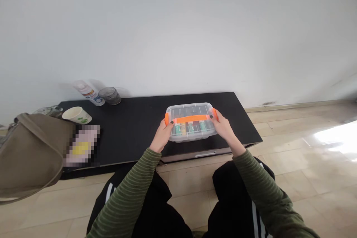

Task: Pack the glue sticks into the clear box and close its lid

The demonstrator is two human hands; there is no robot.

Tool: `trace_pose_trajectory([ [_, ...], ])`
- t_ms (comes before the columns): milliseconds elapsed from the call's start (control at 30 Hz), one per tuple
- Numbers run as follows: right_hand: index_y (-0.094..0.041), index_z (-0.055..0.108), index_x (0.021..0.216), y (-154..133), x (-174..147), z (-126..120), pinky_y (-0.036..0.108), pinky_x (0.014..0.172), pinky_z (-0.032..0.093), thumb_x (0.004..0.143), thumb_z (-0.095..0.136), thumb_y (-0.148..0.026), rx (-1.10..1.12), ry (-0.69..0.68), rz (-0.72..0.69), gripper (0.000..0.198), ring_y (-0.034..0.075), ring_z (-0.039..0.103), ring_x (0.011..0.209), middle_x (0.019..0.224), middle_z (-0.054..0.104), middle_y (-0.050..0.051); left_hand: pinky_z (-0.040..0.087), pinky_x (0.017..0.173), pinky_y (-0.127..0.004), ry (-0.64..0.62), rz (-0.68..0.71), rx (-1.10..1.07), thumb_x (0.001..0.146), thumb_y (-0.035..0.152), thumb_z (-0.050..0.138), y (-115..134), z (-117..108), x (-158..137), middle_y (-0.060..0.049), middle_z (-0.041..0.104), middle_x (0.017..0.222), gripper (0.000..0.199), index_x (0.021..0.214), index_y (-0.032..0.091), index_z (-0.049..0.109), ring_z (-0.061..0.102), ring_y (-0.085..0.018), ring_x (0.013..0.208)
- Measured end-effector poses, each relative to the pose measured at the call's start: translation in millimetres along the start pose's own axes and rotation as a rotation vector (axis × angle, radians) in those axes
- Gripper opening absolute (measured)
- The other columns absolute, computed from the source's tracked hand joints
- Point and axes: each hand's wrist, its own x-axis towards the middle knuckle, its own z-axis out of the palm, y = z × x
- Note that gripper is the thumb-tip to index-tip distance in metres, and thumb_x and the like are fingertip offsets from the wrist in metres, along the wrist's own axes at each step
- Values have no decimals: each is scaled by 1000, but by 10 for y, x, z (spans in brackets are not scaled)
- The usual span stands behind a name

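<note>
A clear plastic storage box [192, 111] with an orange handle [192, 119] and orange side latches is between my hands, over the right part of the black cabinet top. Through its lid show several small green-and-white and yellowish items. My left hand [162, 134] grips the box's left end, thumb on the lid by the handle. At the other end my right hand [223, 126] grips it beside the right latch, thumb also on top. The fingers under the box are hidden. I cannot tell whether its base touches the cabinet.
The low black cabinet [134, 126] stands against a white wall. On its left are a spray can [90, 93], a dark glass [110, 96], a paper cup [77, 115] and a blurred-out pink packet [83, 145]. A brown bag [33, 152] overhangs the left front. A drawer handle [205, 154] is at the front.
</note>
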Motion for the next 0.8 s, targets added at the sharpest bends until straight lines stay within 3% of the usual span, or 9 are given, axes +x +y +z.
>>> trace_pose_trajectory([
  [233, -24, 54, 140, 43, 51, 51, 39, 95, 47, 92, 50, -32, -8, 24, -30, 50, 28, 65, 107, 116, 71, 9, 47, 87, -32, 4, -23, -4, 80, 36, 66, -27, -16, 25, -10, 64, 118, 46, 121, 17, 59, 61, -25, 109],
  [400, -17, 57, 134, 111, -183, -87, 46, 108, 39, 92, 50, -34, -27, 366, -327, 46, 30, 50, 129, 139, 58, 15, 48, 79, -29, 35, -25, -22, 77, 38, 71, -43, -37, 37, -8, 66, 105, 43, 112, 16, 62, 63, -21, 96],
  [433, -18, 60, 129, 154, -307, -117, 44, 105, 41, 93, 50, -34, -4, 382, -385, 41, 28, 53, 125, 135, 60, 14, 48, 76, -28, 17, -40, -44, 77, 39, 71, -31, -38, 24, -7, 66, 101, 43, 110, 15, 62, 63, -19, 92],
  [500, -20, 68, 108, 308, -601, -112, 37, 92, 49, 94, 50, -34, 82, 240, -401, 27, 23, 63, 104, 113, 69, 11, 49, 72, -28, -21, -100, -99, 77, 41, 72, 5, -35, -14, -6, 66, 95, 42, 107, 14, 60, 64, -17, 84],
  [567, -20, 69, 86, 560, -888, 22, 29, 74, 50, 94, 51, -33, 181, -61, -288, 24, 18, 66, 77, 87, 72, 6, 50, 68, -27, -53, -179, -159, 78, 40, 72, 47, -23, -57, -6, 65, 93, 40, 106, 15, 58, 64, -16, 79],
  [667, -18, 67, 74, 1052, -1146, 425, 23, 58, 45, 85, 63, -27, 275, -454, 85, 15, 14, 63, 58, 70, 70, 2, 50, 62, -25, -34, -228, -207, 80, 36, 72, 87, 4, -97, -4, 63, 91, 36, 103, 17, 52, 63, -14, 73],
  [700, -17, 65, 69, 1214, -1169, 578, 21, 54, 42, 81, 67, -22, 339, -467, 259, 13, 12, 60, 52, 67, 70, 2, 50, 61, -24, -14, -226, -211, 80, 35, 72, 91, 13, -100, -3, 62, 89, 34, 101, 18, 51, 62, -13, 71],
  [767, -16, 61, 66, 1492, -1135, 861, 19, 48, 36, 77, 69, -14, 579, -320, 667, 14, 8, 54, 44, 59, 67, 0, 50, 59, -23, 24, -219, -210, 80, 33, 71, 85, 30, -95, -1, 59, 88, 33, 98, 19, 47, 61, -11, 69],
  [800, -16, 60, 69, 1598, -1088, 981, 17, 45, 33, 79, 68, -15, 629, -281, 732, 13, 8, 53, 43, 58, 65, -1, 50, 58, -23, 33, -221, -209, 81, 33, 71, 80, 38, -91, -1, 59, 87, 32, 97, 19, 46, 61, -11, 68],
])
